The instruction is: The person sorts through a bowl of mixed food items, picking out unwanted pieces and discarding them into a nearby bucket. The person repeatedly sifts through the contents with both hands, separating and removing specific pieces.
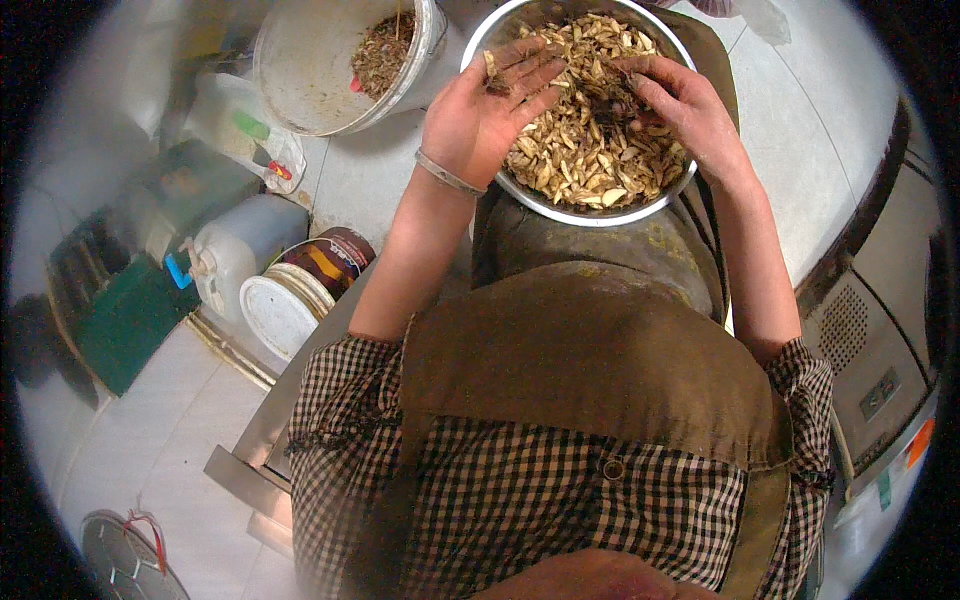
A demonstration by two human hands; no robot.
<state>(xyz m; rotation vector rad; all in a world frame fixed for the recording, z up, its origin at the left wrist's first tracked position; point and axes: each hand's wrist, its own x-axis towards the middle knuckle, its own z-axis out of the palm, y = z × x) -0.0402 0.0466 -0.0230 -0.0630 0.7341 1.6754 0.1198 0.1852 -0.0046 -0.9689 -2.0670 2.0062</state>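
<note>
A round metal bowl (600,219) rests on my lap, filled with small pale and brown plant pieces (577,176), perhaps bulbs or cloves. My left hand (480,109) is over its left side, palm up, fingers stained dark. A small pale piece (491,64) and some dark bits lie in that hand by the thumb side. My right hand (686,101) reaches in from the right with curled fingers. Its fingertips are at a dark, stringy clump (615,109) among the pieces; whether they grip anything is hidden.
Left of the bowl, a large white bucket (300,90) leans open with brown scraps (386,60) inside. Farther left are a translucent jug (240,247), a white-lidded tub (277,315) and a green box (131,322). A metal-edged bench (247,472) and a grey perforated appliance (847,322) flank me.
</note>
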